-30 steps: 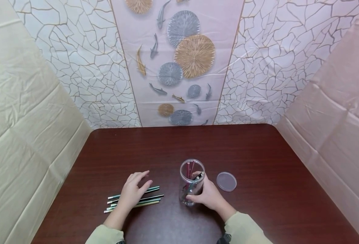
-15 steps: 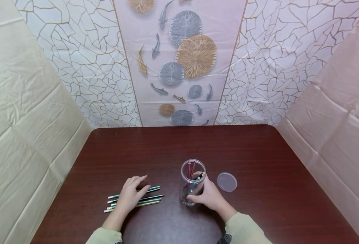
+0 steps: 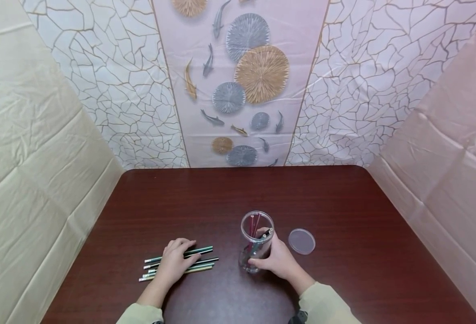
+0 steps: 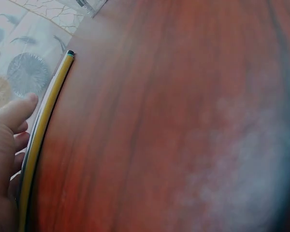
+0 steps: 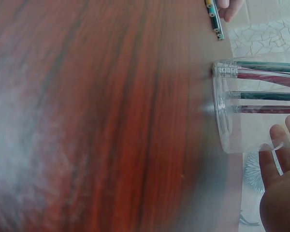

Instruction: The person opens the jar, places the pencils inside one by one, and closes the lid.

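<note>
In the head view my left hand (image 3: 172, 262) lies low over several pencils, its fingertips at the far green pencil (image 3: 203, 249) and its thumb close over a black one (image 3: 205, 261). A yellow pencil (image 4: 38, 140) runs nearest the left wrist camera, beside the relaxed fingers. My right hand (image 3: 279, 258) grips a clear jar (image 3: 246, 261) that stands upright on the table, fingers behind and thumb in front. Red pencils (image 3: 252, 225) and dark pencils (image 5: 261, 95) lean inside the jar, whose mouth is uncovered.
A round clear lid (image 3: 302, 241) lies on the dark red-brown table (image 3: 323, 198), just right of the jar. Pale cloth (image 3: 436, 162) hangs along both sides, and a patterned sheet (image 3: 238, 108) covers the back.
My left hand has come down and toward me, bringing its fingers and thumb to the far pencils. The right hand and jar have stayed in place.
</note>
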The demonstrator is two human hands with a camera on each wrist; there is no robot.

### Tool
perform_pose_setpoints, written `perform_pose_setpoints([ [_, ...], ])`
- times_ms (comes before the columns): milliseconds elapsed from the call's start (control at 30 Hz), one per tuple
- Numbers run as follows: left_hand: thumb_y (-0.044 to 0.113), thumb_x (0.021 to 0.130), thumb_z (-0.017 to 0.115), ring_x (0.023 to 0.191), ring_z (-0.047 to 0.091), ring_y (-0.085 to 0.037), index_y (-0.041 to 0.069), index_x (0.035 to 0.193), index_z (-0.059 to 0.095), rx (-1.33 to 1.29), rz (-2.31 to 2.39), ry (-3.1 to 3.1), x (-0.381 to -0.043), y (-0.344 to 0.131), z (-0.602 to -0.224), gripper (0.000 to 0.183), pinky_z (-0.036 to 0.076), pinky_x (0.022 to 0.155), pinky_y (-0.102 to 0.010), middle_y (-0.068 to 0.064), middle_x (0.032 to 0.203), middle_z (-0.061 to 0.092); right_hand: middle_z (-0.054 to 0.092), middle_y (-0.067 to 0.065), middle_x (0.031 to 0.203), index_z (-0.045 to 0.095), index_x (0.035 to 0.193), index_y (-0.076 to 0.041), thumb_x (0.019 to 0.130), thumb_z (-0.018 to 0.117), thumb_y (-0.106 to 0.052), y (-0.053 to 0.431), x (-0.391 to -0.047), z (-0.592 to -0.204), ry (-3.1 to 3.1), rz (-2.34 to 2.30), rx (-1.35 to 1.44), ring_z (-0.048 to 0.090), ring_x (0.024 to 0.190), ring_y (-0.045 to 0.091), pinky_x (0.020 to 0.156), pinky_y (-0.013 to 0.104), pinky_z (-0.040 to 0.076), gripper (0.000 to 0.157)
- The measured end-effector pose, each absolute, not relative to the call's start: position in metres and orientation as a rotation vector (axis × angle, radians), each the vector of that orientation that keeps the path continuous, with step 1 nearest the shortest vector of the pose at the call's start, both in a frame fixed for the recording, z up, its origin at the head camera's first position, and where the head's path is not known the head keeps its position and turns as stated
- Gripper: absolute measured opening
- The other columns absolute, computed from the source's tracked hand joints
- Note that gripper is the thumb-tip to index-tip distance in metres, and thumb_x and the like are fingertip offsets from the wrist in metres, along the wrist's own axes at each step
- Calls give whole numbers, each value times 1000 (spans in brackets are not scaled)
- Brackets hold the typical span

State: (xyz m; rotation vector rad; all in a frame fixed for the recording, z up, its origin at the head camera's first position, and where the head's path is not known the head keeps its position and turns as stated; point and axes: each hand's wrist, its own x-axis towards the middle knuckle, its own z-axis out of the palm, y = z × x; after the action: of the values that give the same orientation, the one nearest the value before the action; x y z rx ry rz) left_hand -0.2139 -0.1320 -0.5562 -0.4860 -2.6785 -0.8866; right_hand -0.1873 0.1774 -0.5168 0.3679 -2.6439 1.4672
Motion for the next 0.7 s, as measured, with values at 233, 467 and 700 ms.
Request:
perform_pose_setpoints([
  [233, 23, 73, 79, 95, 53, -26, 8, 103, 71, -509, -831, -2682, -214, -131, -557, 34, 39, 80, -44, -2, 98, 62, 64, -6, 98, 43, 124, -15, 60, 87, -32, 178, -187, -517, -2646, 1465, 364, 60, 91, 11, 82, 33, 45, 80],
  [467, 23, 73, 79, 92, 52, -24, 10, 95, 73, -512, -807, -2685, -215, -130, -558, 26, 39, 77, -41, 1, 95, 60, 64, -5, 99, 43, 124, -14, 60, 87, -31, 178, -187, -518, -2641, 1472, 370, 60, 92, 11, 82, 33, 45, 80],
  [700, 20, 74, 79, 90, 51, -23, 12, 88, 72, -525, -805, -2669, -215, -129, -556, 17, 37, 75, -40, 2, 93, 59, 64, -5, 98, 44, 123, -16, 60, 88, -29, 178, -187, -517, -2634, 1469, 378, 60, 91, 10, 82, 32, 46, 78],
])
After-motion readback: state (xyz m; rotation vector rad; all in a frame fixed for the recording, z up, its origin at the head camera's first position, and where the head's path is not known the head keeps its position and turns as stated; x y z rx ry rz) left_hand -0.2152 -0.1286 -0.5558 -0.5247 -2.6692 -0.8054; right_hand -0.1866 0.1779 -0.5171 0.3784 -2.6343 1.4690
